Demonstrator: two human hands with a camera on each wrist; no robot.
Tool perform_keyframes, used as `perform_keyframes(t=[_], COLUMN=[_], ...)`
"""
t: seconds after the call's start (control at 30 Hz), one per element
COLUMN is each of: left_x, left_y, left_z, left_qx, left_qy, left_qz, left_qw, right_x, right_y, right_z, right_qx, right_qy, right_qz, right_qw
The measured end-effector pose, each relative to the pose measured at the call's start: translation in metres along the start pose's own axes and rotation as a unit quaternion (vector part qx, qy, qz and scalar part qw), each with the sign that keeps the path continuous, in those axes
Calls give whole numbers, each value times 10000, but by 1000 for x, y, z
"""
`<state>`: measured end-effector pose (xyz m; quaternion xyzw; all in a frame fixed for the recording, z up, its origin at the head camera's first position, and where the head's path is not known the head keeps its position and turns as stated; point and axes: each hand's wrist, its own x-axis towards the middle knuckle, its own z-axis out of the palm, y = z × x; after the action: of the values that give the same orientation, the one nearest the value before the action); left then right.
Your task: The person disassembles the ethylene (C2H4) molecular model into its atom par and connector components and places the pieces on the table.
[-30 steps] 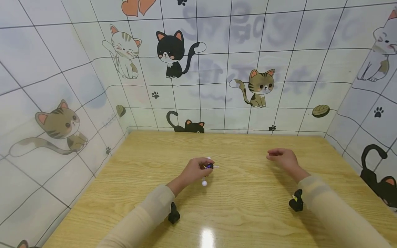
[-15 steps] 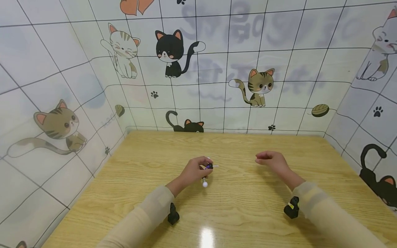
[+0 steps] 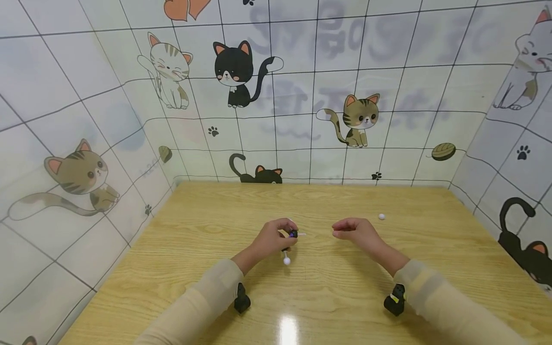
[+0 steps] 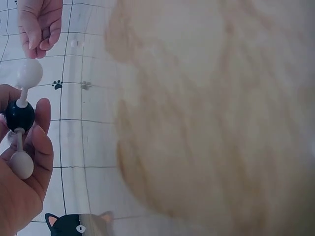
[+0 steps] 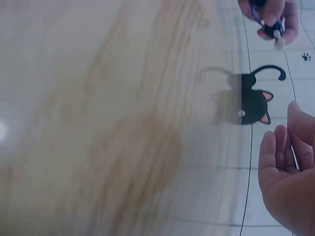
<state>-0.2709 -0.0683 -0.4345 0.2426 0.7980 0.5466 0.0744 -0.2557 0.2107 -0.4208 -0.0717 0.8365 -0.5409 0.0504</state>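
1. Biggest thing from where I'm standing: the cat-print sheet (image 3: 302, 129) behind everything. Pure backdrop, no part in the work.
2. Wooden table (image 3: 215, 211) next; both hands are working just above it.
3. Right hand (image 3: 358, 235): held out beside the left one, not touching it. Fingers loosely bent, tips close to the thumb, and I can't spot anything between them. So no part from this side yet.
4. Left hand (image 3: 271, 237): thumb and fingers clamped on the ball-and-stick model, keeping it up off the wood.
5. The ball-and-stick model (image 3: 294, 234), mid-table in that grip: I'd call it partly built. Done so far: a black ball (image 4: 20, 117) with white balls (image 4: 30, 73) joined on by short sticks, plus a bit of purple by the fingers.
6. Loose white ball (image 3: 381, 216): alone on the table beyond the right hand, not attached to anything. Reads like leftover work to me.
7. Tiniest: a thin white stick (image 3: 301, 234) poking rightward, seemingly with a bare end. So not finished, imo.
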Motion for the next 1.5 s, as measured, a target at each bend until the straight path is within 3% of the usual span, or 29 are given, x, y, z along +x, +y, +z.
perform_keyframes(t=[0.27, 0.53, 0.67, 0.97, 1.37, 1.5], left_x=[0, -13, -16, -15, -18, -9], left_y=[2, 33, 40, 40, 49, 25], left_z=[5, 5, 6, 10, 13, 16], left_qx=[108, 153, 87, -35, 83, 115], left_qy=[-60, -130, -165, -157, -68, -32], left_qz=[85, 156, 238, 312, 127, 120], left_qw=[9999, 9997, 9995, 9994, 9999, 9999], right_x=[-4, -5, -7, -9, -11, -11], right_y=[-7, -10, -13, -12, -13, -15], right_z=[24, 41, 46, 53, 59, 61], right_qx=[325, 478, 575, 741, 828, 702], right_qy=[-197, -200, -147, 55, 119, 188], right_qz=[-123, -256, -244, -444, -685, -658], right_qw=[9992, 9983, 9979, 9962, 9941, 9952])
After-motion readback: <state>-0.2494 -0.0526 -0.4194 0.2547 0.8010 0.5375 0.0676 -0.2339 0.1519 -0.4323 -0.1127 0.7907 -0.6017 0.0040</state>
